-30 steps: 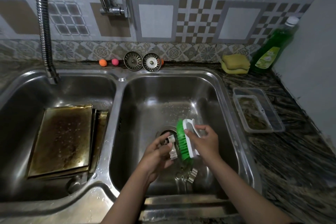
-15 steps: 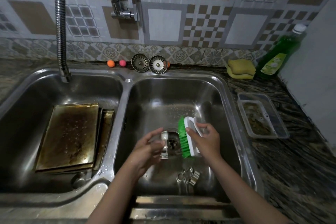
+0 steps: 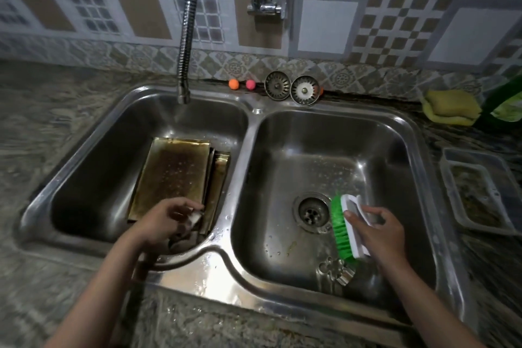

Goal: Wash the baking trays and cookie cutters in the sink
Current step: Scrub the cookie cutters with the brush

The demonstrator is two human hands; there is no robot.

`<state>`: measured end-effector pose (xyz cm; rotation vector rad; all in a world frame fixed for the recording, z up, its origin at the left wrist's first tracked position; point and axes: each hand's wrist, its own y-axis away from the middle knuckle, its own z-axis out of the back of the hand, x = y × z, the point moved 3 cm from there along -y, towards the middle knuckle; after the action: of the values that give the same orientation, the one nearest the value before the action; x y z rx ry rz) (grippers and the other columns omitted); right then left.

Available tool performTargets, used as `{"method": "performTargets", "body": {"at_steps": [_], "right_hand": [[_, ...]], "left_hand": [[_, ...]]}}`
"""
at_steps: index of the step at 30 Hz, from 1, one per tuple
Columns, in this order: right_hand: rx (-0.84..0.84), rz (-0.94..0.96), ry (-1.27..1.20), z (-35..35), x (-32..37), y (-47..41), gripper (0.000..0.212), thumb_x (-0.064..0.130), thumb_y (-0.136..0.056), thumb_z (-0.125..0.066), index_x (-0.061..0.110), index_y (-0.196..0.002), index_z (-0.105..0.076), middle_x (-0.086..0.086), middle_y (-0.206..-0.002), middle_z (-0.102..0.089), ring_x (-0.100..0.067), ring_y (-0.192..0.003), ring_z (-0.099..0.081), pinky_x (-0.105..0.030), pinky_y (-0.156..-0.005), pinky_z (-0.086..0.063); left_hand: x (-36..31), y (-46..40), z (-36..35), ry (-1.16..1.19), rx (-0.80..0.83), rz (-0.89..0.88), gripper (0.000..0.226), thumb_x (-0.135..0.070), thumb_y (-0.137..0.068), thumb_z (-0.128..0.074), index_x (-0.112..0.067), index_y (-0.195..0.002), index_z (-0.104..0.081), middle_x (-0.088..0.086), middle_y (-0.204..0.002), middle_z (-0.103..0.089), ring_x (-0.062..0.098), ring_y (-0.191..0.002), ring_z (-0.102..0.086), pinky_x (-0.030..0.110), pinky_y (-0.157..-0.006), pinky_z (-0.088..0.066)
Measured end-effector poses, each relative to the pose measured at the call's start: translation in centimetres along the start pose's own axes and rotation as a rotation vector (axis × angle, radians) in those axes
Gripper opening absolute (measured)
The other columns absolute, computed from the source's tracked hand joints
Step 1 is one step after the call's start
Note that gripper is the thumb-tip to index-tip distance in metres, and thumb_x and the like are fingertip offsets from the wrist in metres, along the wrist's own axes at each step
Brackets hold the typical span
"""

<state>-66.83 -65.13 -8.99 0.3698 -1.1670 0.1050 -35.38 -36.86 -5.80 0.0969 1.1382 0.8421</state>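
Stacked, stained baking trays (image 3: 175, 175) lie in the left sink basin (image 3: 84, 178). My left hand (image 3: 163, 220) is over the trays' near right corner and pinches a small metal cookie cutter (image 3: 195, 216), which is blurred. My right hand (image 3: 375, 232) grips a white scrub brush with green bristles (image 3: 344, 227) over the right basin (image 3: 395, 155), just right of the drain (image 3: 310, 210). More metal cookie cutters (image 3: 337, 270) lie on the right basin's floor below the brush.
A flexible faucet hose (image 3: 187, 28) hangs over the left basin. Two sink strainers (image 3: 292, 87) and small coloured balls (image 3: 240, 84) sit on the back ledge. A yellow sponge (image 3: 449, 106), a green soap bottle (image 3: 505, 104) and a clear plastic container (image 3: 480, 192) stand on the right counter.
My left hand carried the cookie cutter from beside the brush in the right basin across to the left basin, over the trays. The brush stayed over the right basin.
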Motion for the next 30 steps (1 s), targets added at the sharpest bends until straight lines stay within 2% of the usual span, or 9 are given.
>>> {"method": "performTargets", "body": {"at_steps": [3, 5, 9, 13, 15, 18, 22, 26, 30], "right_hand": [[0.016, 0.012, 0.011, 0.3, 0.1, 0.2, 0.04, 0.023, -0.068, -0.084, 0.01, -0.102, -0.066, -0.007, -0.104, -0.062, -0.013, -0.079, -0.055, -0.019, -0.054, -0.039], [0.009, 0.017, 0.006, 0.7, 0.1, 0.4, 0.04, 0.023, -0.067, -0.085, 0.011, -0.101, -0.067, -0.007, -0.104, -0.064, -0.012, -0.079, -0.057, -0.02, -0.057, -0.042], [-0.031, -0.002, -0.016, 2.2, -0.1, 0.3, 0.041, 0.025, -0.067, -0.085, 0.014, -0.102, -0.066, -0.006, -0.097, -0.067, -0.016, -0.08, -0.063, -0.026, -0.068, -0.05], [-0.067, -0.03, -0.068, 3.0, -0.3, -0.1, 0.034, 0.029, -0.068, -0.084, 0.024, -0.096, -0.066, -0.002, -0.095, -0.068, -0.016, -0.082, -0.066, -0.027, -0.062, -0.052], [-0.08, -0.047, -0.1, 3.2, -0.5, -0.3, 0.03, 0.03, -0.067, -0.085, 0.027, -0.09, -0.065, -0.004, -0.093, -0.07, -0.018, -0.082, -0.067, -0.032, -0.064, -0.056], [-0.115, -0.072, -0.135, 3.4, -0.6, -0.4, 0.034, 0.029, -0.065, -0.086, 0.025, -0.092, -0.065, -0.012, -0.087, -0.071, -0.021, -0.076, -0.069, -0.036, -0.07, -0.057], [-0.125, -0.099, -0.198, 4.0, -0.4, -0.3, 0.04, 0.031, -0.064, -0.086, 0.022, -0.097, -0.066, -0.012, -0.087, -0.072, -0.02, -0.077, -0.071, -0.037, -0.071, -0.059], [-0.128, -0.101, -0.237, 4.8, 0.0, -0.2, 0.041, 0.027, -0.064, -0.087, 0.018, -0.099, -0.066, -0.01, -0.09, -0.073, -0.022, -0.083, -0.071, -0.042, -0.077, -0.059], [-0.132, -0.094, -0.24, 5.7, 0.7, 0.0, 0.038, 0.03, -0.063, -0.087, 0.023, -0.095, -0.066, -0.006, -0.091, -0.073, -0.018, -0.081, -0.071, -0.035, -0.07, -0.058]], "left_hand": [[0.8, -0.7, -0.4, -0.006, 0.084, 0.056, 0.044, 0.018, -0.077, -0.061, -0.018, -0.1, -0.068, 0.009, -0.107, -0.066, 0.018, -0.092, -0.063, 0.013, -0.071, -0.052], [0.1, -0.7, -0.2, 0.031, 0.029, 0.036, 0.042, 0.016, -0.078, -0.063, -0.022, -0.095, -0.068, 0.003, -0.103, -0.067, 0.018, -0.097, -0.062, 0.01, -0.071, -0.05], [-4.3, 0.3, -0.7, 0.09, -0.141, -0.154, 0.037, 0.008, -0.083, -0.061, -0.024, -0.099, -0.069, -0.006, -0.107, -0.067, 0.006, -0.106, -0.059, 0.013, -0.083, -0.045], [-10.4, 0.3, -6.3, 0.1, -0.035, -0.353, 0.03, 0.0, -0.082, -0.067, -0.021, -0.103, -0.068, -0.006, -0.104, -0.07, 0.002, -0.101, -0.063, 0.018, -0.089, -0.048], [-12.1, -0.8, -10.9, -0.013, 0.126, -0.398, 0.032, -0.005, -0.081, -0.07, -0.024, -0.106, -0.065, -0.005, -0.11, -0.067, 0.006, -0.104, -0.061, 0.015, -0.091, -0.046], [-12.6, -3.2, -18.1, -0.246, 0.341, -0.417, 0.044, -0.009, -0.079, -0.073, -0.017, -0.12, -0.06, 0.001, -0.117, -0.063, 0.009, -0.104, -0.057, 0.001, -0.076, -0.039], [-11.4, -6.4, -25.1, -0.627, 0.485, -0.515, 0.062, -0.015, -0.071, -0.076, -0.014, -0.128, -0.051, 0.007, -0.126, -0.058, 0.023, -0.113, -0.057, 0.024, -0.089, -0.045], [-10.4, -7.8, -28.8, -0.841, 0.535, -0.607, 0.067, -0.017, -0.068, -0.075, -0.012, -0.128, -0.046, 0.013, -0.124, -0.055, 0.03, -0.11, -0.056, 0.029, -0.083, -0.044], [-9.2, -9.1, -30.9, -0.996, 0.589, -0.694, 0.08, -0.022, -0.064, -0.076, -0.012, -0.135, -0.042, 0.015, -0.126, -0.047, 0.035, -0.11, -0.052, 0.038, -0.088, -0.047]]}}
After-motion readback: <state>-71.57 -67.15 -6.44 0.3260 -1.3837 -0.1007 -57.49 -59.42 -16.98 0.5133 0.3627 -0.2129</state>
